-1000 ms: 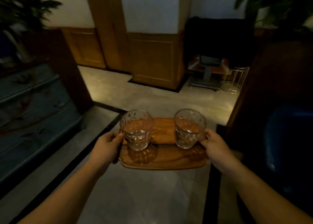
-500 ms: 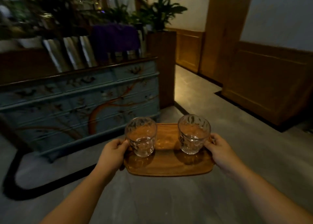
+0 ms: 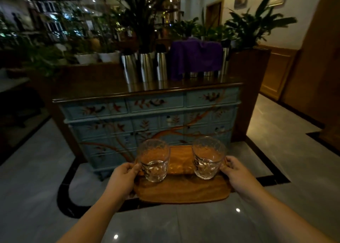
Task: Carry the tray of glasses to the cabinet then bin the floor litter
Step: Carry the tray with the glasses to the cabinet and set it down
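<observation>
Since half a second ago your view has swung to face the pale blue painted cabinet [image 3: 152, 125] head-on, just beyond the tray. Your left hand [image 3: 123, 178] and right hand [image 3: 237, 174] each have a closed grip on an end of the oval brown wooden tray [image 3: 182, 189], held level above the grey tiled floor [image 3: 36, 178]. Two clear patterned glass tumblers [image 3: 153, 162] stand upright on it, well apart, one beside each hand.

A flat oval wooden tray [image 3: 181, 193], held level in the air just in front of the blue painted cabinet [image 3: 150, 121], carries two upright patterned clear glasses, the left glass [image 3: 153, 162] and right glass [image 3: 207, 157], well apart near its ends.
</observation>
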